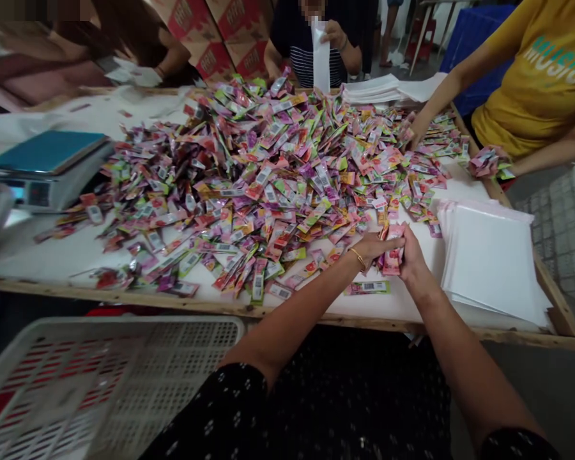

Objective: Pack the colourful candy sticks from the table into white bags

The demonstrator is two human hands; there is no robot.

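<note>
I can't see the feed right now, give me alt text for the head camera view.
The person's left hand and right hand together hold a small bundle of pink sachets at the near edge of a big heap of colourful sachets on a white table. A stack of white bags lies to the right; co-workers sit around.

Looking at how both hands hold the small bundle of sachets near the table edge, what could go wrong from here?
1. The left hand and right hand pinch a loose bundle of sachets; some may slip out.
2. A green sachet lies near the table edge and could be brushed off.
</note>
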